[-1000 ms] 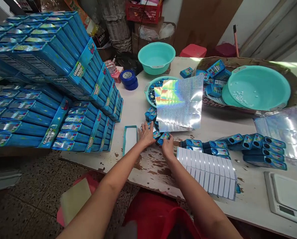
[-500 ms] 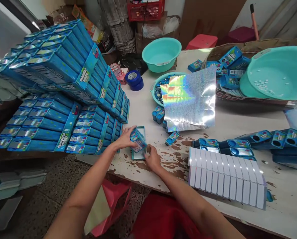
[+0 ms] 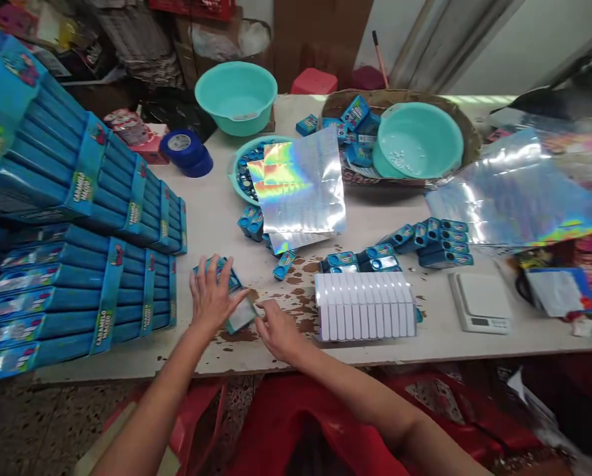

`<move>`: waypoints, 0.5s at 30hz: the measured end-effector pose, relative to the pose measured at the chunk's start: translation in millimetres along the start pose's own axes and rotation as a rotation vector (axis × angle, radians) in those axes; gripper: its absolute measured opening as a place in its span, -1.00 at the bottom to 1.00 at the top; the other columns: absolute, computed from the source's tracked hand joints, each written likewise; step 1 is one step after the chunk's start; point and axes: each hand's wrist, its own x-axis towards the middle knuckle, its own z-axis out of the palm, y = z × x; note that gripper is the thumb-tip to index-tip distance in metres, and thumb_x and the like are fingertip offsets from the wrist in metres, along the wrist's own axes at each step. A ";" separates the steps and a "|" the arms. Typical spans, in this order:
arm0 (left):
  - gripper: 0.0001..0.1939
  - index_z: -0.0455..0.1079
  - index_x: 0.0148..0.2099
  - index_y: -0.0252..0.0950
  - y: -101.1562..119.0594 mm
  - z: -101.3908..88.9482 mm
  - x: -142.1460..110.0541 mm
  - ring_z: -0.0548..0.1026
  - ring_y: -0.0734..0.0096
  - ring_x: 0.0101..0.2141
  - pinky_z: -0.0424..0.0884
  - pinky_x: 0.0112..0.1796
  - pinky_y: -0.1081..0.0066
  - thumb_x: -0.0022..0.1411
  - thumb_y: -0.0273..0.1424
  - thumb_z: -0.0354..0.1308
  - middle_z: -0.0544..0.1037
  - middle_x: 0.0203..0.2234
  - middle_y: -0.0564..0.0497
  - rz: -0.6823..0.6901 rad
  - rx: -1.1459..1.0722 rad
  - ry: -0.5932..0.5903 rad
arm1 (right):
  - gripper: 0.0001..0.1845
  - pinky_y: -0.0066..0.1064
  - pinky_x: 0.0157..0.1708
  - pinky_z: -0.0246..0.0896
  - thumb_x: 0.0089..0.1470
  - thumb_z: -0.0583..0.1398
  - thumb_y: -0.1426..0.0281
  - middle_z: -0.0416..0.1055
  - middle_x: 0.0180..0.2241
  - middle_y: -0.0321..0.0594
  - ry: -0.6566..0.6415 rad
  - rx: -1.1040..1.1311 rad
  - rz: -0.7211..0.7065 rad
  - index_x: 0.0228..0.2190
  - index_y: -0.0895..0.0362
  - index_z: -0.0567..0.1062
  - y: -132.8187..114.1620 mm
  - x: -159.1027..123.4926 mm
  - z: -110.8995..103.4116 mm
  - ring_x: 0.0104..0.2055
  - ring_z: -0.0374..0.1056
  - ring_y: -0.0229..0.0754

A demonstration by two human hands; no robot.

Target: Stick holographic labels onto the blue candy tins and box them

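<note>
My left hand (image 3: pixel 209 297) lies with spread fingers on a few small blue candy boxes (image 3: pixel 225 270) that sit in a shallow blue-rimmed tray (image 3: pixel 241 316) near the table's front edge. My right hand (image 3: pixel 276 330) is just right of it, fingers curled and pinching the tray's near right end. One loose small blue box (image 3: pixel 283 264) lies a little beyond the tray. A holographic foil sheet (image 3: pixel 300 192) rests behind it, partly over a teal bowl of dark caps (image 3: pixel 241 165).
Tall stacks of blue display cartons (image 3: pixel 78 264) fill the table's left side. A white-backed row of boxes (image 3: pixel 365 305), more blue boxes (image 3: pixel 432 235), a white scale (image 3: pixel 479 301), teal basins (image 3: pixel 236 96) (image 3: pixel 417 139) and blue tape rolls (image 3: pixel 184 149) also stand on the table.
My left hand carried the small boxes from beside the foil sheet to the tray and now presses them down in it. My right hand moved onto the tray's end. The view swung right.
</note>
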 end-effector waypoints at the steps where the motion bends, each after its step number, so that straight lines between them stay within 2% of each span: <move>1: -0.38 0.23 0.20 -0.29 21.9 5.5 -4.0 0.08 -0.08 0.22 0.04 0.15 -0.04 0.16 -0.10 0.11 0.24 0.18 -0.27 -0.042 -0.124 0.025 | -0.70 -0.32 -0.21 0.32 0.17 0.03 0.37 0.41 -0.14 -0.11 0.119 0.054 -0.099 -0.05 0.10 0.34 8.4 -17.2 -15.8 -0.18 0.38 -0.14; 2: -0.44 0.28 0.14 -0.30 45.9 13.8 -6.8 0.24 0.00 0.13 0.17 0.09 0.05 0.17 -0.10 0.09 0.35 0.08 -0.25 -0.100 -0.269 0.007 | -0.73 -0.33 -0.23 0.32 0.18 0.04 0.38 0.41 -0.18 -0.12 0.250 0.085 -0.153 -0.08 0.09 0.34 19.6 -35.3 -32.5 -0.18 0.37 -0.16; 4: -0.48 0.30 0.07 -0.28 94.6 36.4 -7.6 0.46 0.19 -0.13 0.37 -0.11 0.22 0.14 -0.11 0.12 0.46 -0.08 -0.16 -0.258 -0.580 -0.155 | -0.78 -0.34 -0.29 0.33 0.18 0.05 0.41 0.40 -0.23 -0.12 0.503 0.057 -0.111 -0.12 0.08 0.35 49.5 -69.7 -66.8 -0.21 0.35 -0.16; 6: -0.44 0.28 0.05 -0.30 135.0 60.5 -2.2 0.49 0.32 -0.31 0.40 -0.27 0.33 0.06 -0.12 0.20 0.49 -0.19 -0.10 -0.438 -0.824 -0.326 | -0.80 -0.27 -0.28 0.33 0.16 0.09 0.39 0.38 -0.24 -0.11 0.655 -0.066 -0.020 -0.14 0.09 0.35 84.5 -95.1 -98.3 -0.20 0.32 -0.12; 8: -0.52 0.32 -0.08 -0.33 160.1 76.1 4.1 0.47 0.37 -0.39 0.37 -0.34 0.40 0.01 -0.17 0.24 0.48 -0.35 -0.02 -0.544 -0.969 -0.403 | -0.77 -0.17 -0.21 0.32 0.16 0.10 0.33 0.37 -0.22 -0.09 0.715 -0.184 0.053 -0.13 0.09 0.35 116.6 -108.7 -125.0 -0.14 0.29 -0.06; 9: -0.62 0.33 -0.18 -0.33 166.9 78.2 5.2 0.45 0.39 -0.41 0.35 -0.36 0.42 0.00 -0.20 0.23 0.45 -0.44 0.03 -0.547 -1.015 -0.398 | -0.73 -0.11 -0.15 0.30 0.17 0.10 0.29 0.36 -0.19 -0.06 0.732 -0.225 0.078 -0.10 0.10 0.35 129.2 -111.5 -136.8 -0.09 0.28 -0.03; 11: -0.77 0.29 -0.34 -0.28 173.1 70.0 -0.5 0.40 0.44 -0.45 0.32 -0.39 0.45 0.03 -0.25 0.19 0.37 -0.53 0.10 -0.460 -1.092 -0.378 | -0.59 0.00 -0.04 0.23 0.15 0.12 0.18 0.32 -0.08 0.00 0.763 -0.275 0.096 -0.02 0.11 0.30 144.7 -112.7 -159.3 0.02 0.23 0.03; 13: -0.83 0.27 -0.39 -0.26 177.1 49.2 -17.1 0.35 0.48 -0.48 0.29 -0.41 0.47 0.06 -0.27 0.15 0.34 -0.55 0.13 -0.296 -1.143 -0.408 | -0.35 0.09 0.05 0.12 0.05 0.19 0.04 0.25 0.04 0.07 0.758 -0.301 0.052 0.07 0.13 0.24 147.8 -112.9 -182.7 0.14 0.14 0.11; 15: -0.85 0.30 -0.39 -0.25 185.5 25.5 -38.5 0.33 0.50 -0.48 0.28 -0.41 0.49 0.10 -0.29 0.13 0.35 -0.54 0.14 -0.139 -1.158 -0.489 | -0.25 0.13 0.12 0.00 -0.08 0.25 -0.04 0.28 0.04 0.03 0.645 -0.302 -0.056 0.05 0.10 0.27 143.1 -116.7 -208.3 0.16 0.13 0.14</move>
